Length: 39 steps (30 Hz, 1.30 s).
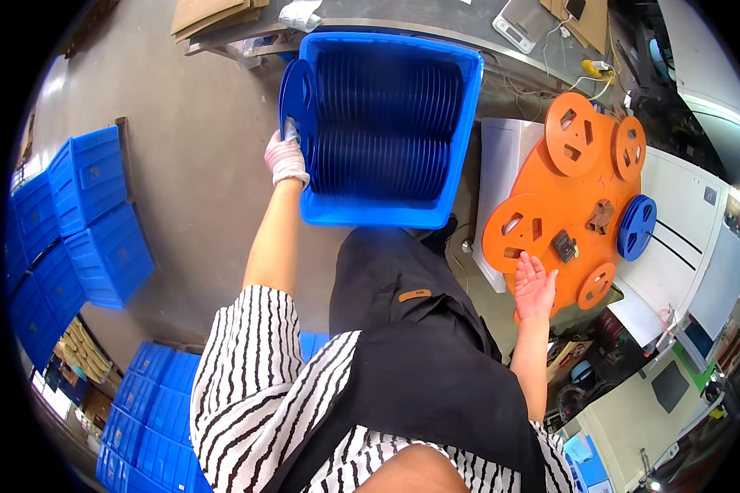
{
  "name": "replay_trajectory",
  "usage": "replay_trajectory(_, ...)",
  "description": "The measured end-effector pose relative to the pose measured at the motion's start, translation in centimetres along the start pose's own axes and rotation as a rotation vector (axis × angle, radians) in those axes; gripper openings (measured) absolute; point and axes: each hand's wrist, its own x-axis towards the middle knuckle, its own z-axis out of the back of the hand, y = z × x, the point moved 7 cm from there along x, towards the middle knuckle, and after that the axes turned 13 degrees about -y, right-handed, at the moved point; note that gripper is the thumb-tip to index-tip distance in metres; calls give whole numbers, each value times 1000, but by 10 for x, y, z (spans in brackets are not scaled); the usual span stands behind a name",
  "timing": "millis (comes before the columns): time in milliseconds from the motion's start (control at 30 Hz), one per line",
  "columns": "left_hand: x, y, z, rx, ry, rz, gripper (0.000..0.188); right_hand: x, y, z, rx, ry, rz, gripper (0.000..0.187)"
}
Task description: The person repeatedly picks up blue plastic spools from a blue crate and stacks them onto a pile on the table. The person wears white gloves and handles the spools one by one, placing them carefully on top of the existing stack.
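In a white and pink glove, my left hand [286, 158] is closed on the lower edge of a blue plastic reel [294, 89]. The reel stands on edge at the left wall of a blue bin [474, 99]. Two rows of thin blue reels [386, 164] fill that bin, packed on edge. My bare right hand [535, 287] is open, palm up and fingers spread, holding nothing. It is beside the large orange round table [551, 238], just below an orange disc with cutouts [514, 232].
More orange discs [573, 135], a stack of blue reels [637, 228] and a small black device [564, 246] lie on the orange table. A metal workbench [436, 15] carrying a scale [514, 29] stands behind the bin. Blue crates [90, 181] are stacked at left.
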Motion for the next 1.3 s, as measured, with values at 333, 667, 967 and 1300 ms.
replay_trajectory(333,13,-10,-35,-93,210,391,57,5,-10,-10,-114,-20,-18,59)
replay_trajectory(667,-141,147,14,478,135,-136,74,6,-9,4,-252,31,6,59)
replay_trajectory(967,-238,89,-30,677,691,-316,51,41,-8,57,-234,-6,-28,63)
replay_trajectory(1300,-306,-6,-53,308,641,-126,43,177,110,191,-265,-245,34,45)
